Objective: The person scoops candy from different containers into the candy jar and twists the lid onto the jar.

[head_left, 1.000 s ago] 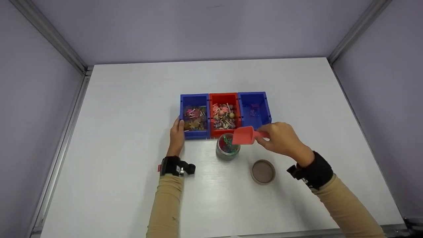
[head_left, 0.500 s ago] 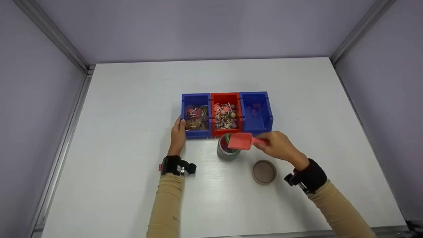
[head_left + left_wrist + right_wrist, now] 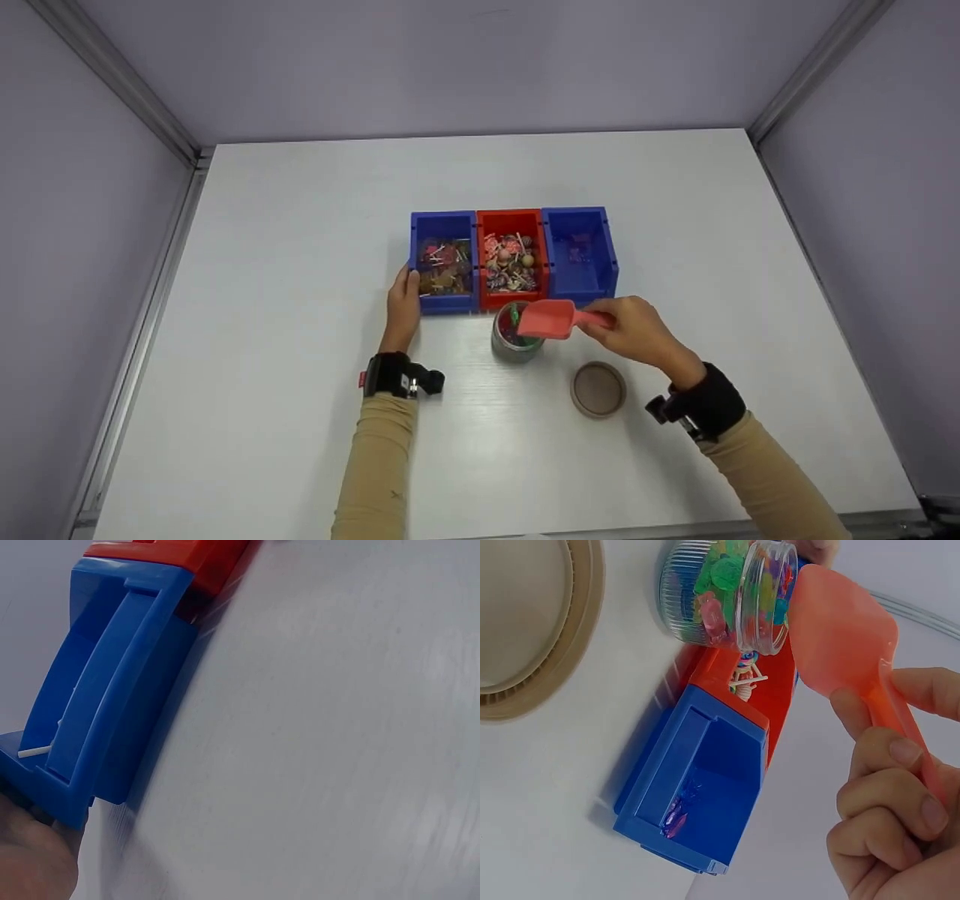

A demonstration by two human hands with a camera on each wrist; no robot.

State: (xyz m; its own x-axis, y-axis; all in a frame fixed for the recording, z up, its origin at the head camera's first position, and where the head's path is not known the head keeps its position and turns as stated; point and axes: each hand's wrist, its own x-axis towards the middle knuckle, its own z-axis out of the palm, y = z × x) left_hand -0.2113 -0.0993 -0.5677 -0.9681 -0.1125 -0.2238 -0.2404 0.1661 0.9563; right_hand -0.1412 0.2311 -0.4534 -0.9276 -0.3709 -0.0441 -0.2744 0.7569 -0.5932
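Note:
In the head view my right hand (image 3: 637, 330) grips the handle of a coral-red plastic scoop (image 3: 549, 319). The scoop's blade hangs over the mouth of a clear jar (image 3: 697, 600) holding colourful wrapped candies (image 3: 726, 574). Its blade edge is close to the jar rim; whether they touch I cannot tell. My left hand (image 3: 403, 311) rests against the outer side of the left blue bin (image 3: 442, 304), fingers lying along its wall. That bin holds small lollipops and brown pieces. A red bin (image 3: 510, 300) of lollipops joins it to the right blue bin (image 3: 581, 281), which has a few purple-pink pieces.
A round brown lid (image 3: 598, 390) lies on the white table (image 3: 262, 337), in front of and right of the jar. Behind the table stands a grey-lilac wall (image 3: 480, 67), with side panels left and right.
My right hand has lowered slightly toward me, bringing the scoop a little left and down over the jar, then nearly still. Left hand and bins stay put.

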